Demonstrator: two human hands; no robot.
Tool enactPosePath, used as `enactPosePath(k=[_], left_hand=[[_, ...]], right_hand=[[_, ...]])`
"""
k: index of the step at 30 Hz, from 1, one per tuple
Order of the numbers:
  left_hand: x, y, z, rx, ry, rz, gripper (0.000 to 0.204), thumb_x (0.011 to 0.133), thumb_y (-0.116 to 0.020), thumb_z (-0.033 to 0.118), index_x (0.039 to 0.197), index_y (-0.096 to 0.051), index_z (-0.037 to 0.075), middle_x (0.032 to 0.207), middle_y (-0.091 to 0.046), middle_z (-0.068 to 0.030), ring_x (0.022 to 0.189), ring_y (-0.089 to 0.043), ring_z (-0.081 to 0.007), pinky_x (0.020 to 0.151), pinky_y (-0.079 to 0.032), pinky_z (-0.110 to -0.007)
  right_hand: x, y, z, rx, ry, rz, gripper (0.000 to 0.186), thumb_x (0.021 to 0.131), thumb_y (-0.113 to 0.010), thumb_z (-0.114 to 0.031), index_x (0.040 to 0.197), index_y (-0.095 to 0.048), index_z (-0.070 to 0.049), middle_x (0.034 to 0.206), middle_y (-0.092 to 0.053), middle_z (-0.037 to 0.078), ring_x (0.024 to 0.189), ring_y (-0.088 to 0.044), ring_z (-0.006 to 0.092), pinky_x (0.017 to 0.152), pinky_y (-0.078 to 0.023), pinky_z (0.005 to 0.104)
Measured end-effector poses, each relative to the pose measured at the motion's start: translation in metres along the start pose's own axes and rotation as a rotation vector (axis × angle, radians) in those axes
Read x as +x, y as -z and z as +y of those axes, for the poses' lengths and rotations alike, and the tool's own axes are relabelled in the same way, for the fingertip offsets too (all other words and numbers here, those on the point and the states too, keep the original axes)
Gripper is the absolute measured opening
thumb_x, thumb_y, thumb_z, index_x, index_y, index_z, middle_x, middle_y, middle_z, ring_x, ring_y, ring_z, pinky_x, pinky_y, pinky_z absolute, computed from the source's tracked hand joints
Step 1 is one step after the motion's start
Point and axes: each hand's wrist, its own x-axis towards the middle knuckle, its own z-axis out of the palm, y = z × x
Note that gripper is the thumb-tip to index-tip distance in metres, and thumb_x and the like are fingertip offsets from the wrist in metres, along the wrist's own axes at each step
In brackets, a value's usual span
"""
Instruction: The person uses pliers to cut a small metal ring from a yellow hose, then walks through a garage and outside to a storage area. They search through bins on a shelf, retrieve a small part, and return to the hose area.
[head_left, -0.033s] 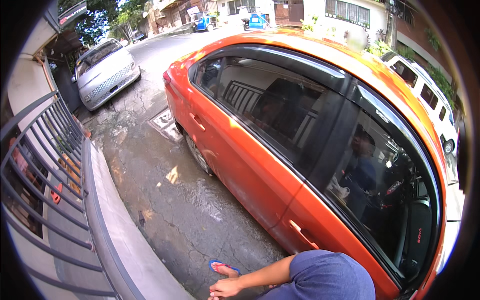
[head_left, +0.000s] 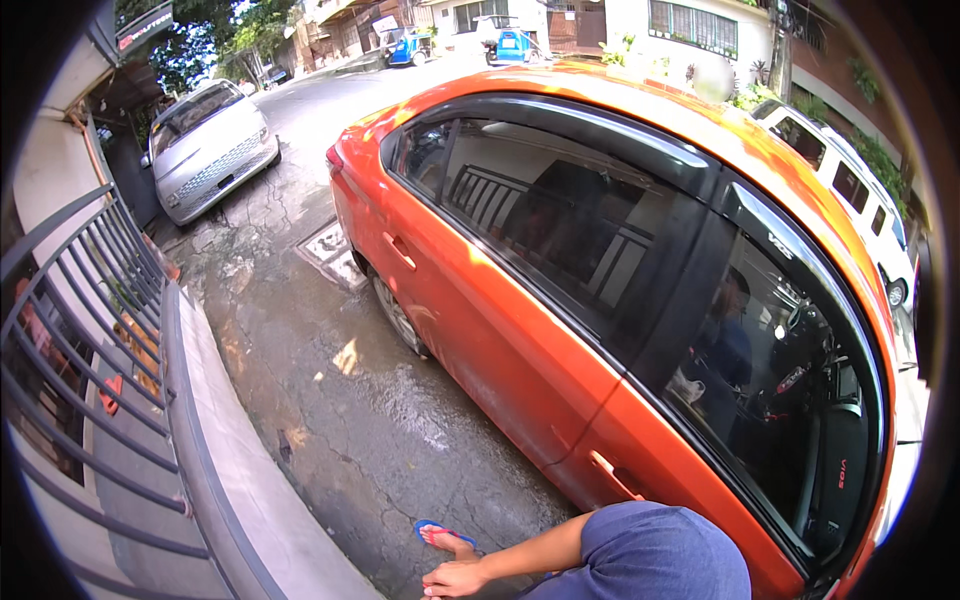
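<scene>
My right hand (head_left: 455, 578) is low in the picture, at the lower edge, with its forearm reaching leftward out of a blue sleeve (head_left: 665, 555). Its fingers look curled together; the edge cuts off their tips, and whatever they may hold is hidden. Just beyond it a foot in a blue flip-flop with red straps (head_left: 436, 534) rests on wet concrete. To the right of the arm stands an orange car (head_left: 500, 350), its dark windows shut and a front door handle (head_left: 612, 475) close to the sleeve. My left hand is out of view.
A low wall (head_left: 235, 440) topped with a dark metal railing (head_left: 95, 340) runs along the left. Behind the orange car, a silver van (head_left: 215, 150) is parked. A white vehicle (head_left: 840, 170) stands beyond the car, and blue tricycles (head_left: 513, 44) line the far street.
The view has shifted slightly, so the car and railing sit a little differently. My right hand appears marginally farther right, its fingers still curled.
</scene>
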Motion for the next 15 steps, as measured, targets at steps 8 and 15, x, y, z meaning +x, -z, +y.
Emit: enactPosePath(k=[8, 15], left_hand=[[0.307, 0.07, 0.033, -0.209, 0.074, -0.353, 0.045, 0.11, -0.047, 0.04, 0.12, -0.064, -0.001, 0.102, -0.069, -0.0175, 0.094, -0.066, -0.0275, 0.083, -0.054, -0.038], [0.528, 0.085, 0.126, -0.435, 0.249, -0.575, 0.039, 0.109, -0.05, 0.04, 0.12, -0.066, 0.006, 0.104, -0.071, -0.0094, 0.094, -0.069, -0.0218, 0.084, -0.058, -0.038]], right_hand=[[0.179, 0.22, -0.018, 0.052, -0.091, 0.193, 0.041, 0.109, -0.043, -0.037, 0.095, -0.055, 0.0, 0.08, -0.062, 0.017, 0.08, -0.065, 0.0347, 0.076, -0.05, 0.0462], [0.294, 0.385, 0.015, -0.105, -0.1, 0.439, 0.038, 0.109, -0.043, -0.036, 0.096, -0.055, -0.002, 0.09, -0.062, 0.019, 0.088, -0.065, 0.0418, 0.078, -0.05, 0.05]])
